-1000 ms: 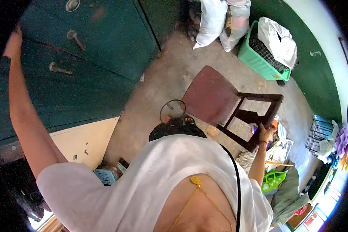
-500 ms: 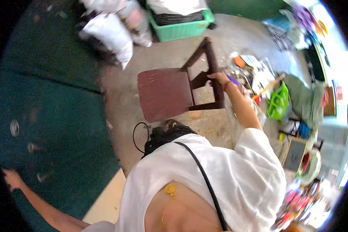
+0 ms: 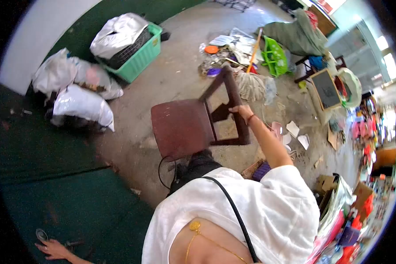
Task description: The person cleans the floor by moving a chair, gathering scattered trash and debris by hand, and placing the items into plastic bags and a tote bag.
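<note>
A dark wooden chair (image 3: 182, 125) with a reddish-brown seat is in front of my body. My right hand (image 3: 240, 111) is wrapped round the top of its backrest. At the lower left, my left hand (image 3: 53, 249) has its fingers spread against a dark green surface (image 3: 75, 202), beside a round metal fitting (image 3: 41, 234). A thin black loop (image 3: 159, 172) shows between the seat and my dark trousers.
White sacks (image 3: 81, 105) and a green basket (image 3: 138, 59) stand along the wall. Litter, a mop (image 3: 251, 86) and a bright green bag (image 3: 273, 57) lie beyond the chair. Right of them are a small blackboard (image 3: 326, 89) and cluttered goods (image 3: 350, 235).
The view has turned to the right, bringing more of the cluttered side into sight. My right hand stays on the chair. My left hand has moved down along the green surface.
</note>
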### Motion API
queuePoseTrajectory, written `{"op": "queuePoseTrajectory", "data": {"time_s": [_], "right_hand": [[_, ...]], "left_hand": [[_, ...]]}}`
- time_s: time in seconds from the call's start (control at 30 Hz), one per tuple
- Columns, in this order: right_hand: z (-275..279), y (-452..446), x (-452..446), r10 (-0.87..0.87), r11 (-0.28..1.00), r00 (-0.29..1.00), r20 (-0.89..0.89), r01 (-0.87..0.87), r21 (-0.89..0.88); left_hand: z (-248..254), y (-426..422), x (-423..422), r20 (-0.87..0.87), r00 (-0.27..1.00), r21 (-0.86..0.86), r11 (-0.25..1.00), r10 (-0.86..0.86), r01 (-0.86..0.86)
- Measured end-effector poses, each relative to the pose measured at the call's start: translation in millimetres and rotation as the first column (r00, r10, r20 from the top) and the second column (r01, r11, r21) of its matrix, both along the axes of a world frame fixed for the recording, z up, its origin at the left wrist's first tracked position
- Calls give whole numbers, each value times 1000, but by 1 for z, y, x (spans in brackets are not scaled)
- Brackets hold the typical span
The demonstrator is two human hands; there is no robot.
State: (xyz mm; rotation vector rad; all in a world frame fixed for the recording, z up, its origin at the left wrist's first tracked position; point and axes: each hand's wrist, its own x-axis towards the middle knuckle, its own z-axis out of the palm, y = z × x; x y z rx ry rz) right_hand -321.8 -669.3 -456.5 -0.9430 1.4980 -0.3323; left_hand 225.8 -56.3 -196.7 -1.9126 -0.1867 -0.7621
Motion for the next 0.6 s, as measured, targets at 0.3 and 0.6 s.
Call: {"op": "queuePoseTrajectory", "data": {"time_s": [0.3,0.6], "right_hand": [[15,125,-147,-588,808,809,17,588,-19],[3,181,-301,-860,511,502,-97,848,-141]], "left_hand": [[9,-24,-33,218,711,-125,703,-669,700],[23,-13,-38,147,835,-61,838,-529,542]]}}
